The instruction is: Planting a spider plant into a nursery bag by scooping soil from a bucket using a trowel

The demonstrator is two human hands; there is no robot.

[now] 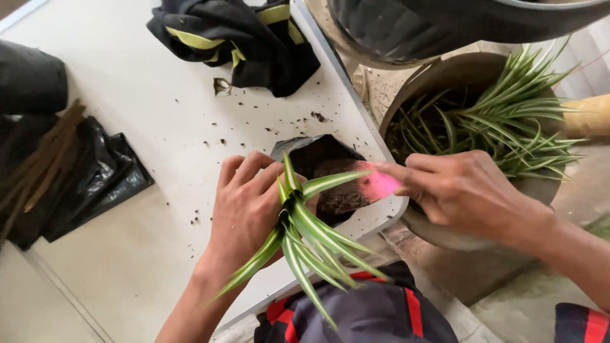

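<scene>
The left hand (244, 203) clasped the spider plant shoot (305, 235) beside the soil-filled black bag (330, 174); the right hand (460, 190) gripped a pink scoop (378, 183) over that bag; filling appeared underway; next, steadying the shoot.

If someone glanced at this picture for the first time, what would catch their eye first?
Probably the small striped spider plant at centre, held by the left hand over a black bag of soil on the white table. Next, the bright pink tool in the right hand, touching the soil. Behind it, at right, sits a brown pot full of the same plants.
</scene>
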